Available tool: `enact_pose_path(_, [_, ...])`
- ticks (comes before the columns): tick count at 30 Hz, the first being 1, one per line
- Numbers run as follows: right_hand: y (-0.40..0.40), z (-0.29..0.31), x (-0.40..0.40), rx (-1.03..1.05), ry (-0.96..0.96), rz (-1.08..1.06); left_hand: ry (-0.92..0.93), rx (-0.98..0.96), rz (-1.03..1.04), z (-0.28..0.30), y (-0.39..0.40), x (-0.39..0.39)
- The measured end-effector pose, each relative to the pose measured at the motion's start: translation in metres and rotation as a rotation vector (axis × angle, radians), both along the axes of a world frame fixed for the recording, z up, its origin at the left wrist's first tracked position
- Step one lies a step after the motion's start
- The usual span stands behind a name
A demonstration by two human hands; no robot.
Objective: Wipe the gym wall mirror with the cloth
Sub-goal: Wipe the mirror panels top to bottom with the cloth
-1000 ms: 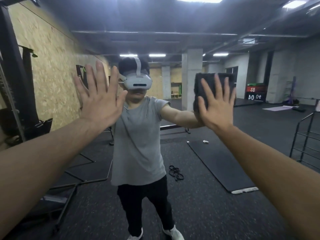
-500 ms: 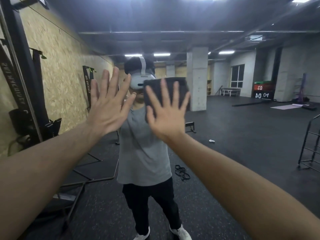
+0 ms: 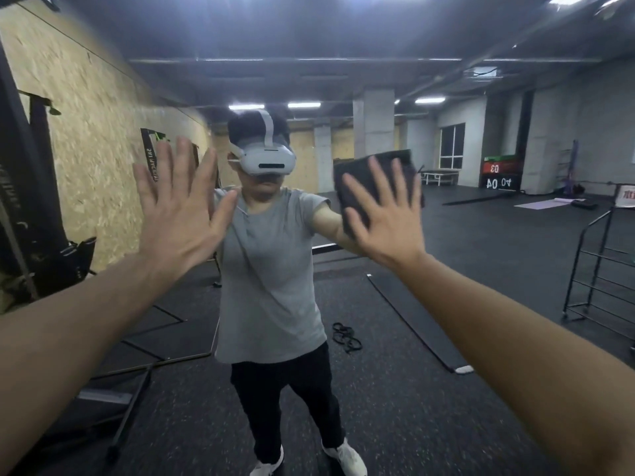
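Wiping is under way: the right hand point(image 3: 388, 221), fingers straight and spread, presses the dark cloth point(image 3: 378, 187) flat against the mirror point(image 3: 515, 269) at about head height, right of the reflected person; how much glass is already clean cannot be judged, since no streaks or wiped zones are visible. The left hand point(image 3: 178, 214) lies flat on the glass, fingers released, holding nothing. No containers are in view.
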State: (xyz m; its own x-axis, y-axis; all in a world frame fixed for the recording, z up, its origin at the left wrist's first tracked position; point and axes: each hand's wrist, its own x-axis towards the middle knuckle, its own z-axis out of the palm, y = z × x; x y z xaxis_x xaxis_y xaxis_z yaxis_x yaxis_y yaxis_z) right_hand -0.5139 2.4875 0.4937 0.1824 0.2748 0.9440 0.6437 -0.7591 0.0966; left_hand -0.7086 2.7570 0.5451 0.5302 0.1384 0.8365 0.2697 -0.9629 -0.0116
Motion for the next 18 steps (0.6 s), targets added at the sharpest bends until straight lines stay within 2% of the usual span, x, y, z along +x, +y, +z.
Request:
enact_pose_path(3, [-0.051, -0.001, 0.026, 0.184, 0.167, -0.060, -0.058, -0.067, -0.021, -0.003, -0.019, 0.005])
enact_pose_path(6, [-0.086, -0.006, 0.042, 0.366, 0.321, -0.086, -0.041, -0.001, -0.051, -0.004, -0.039, 0.016])
enact_pose_path(12, [-0.050, -0.011, 0.035, 0.619, 0.360, -0.093, 0.023, 0.105, -0.085, -0.003, -0.051, 0.026])
enact_pose_path(18, [0.056, -0.028, -0.027, 0.388, 0.104, -0.006, 0.053, 0.156, -0.008, -0.007, -0.011, -0.002])
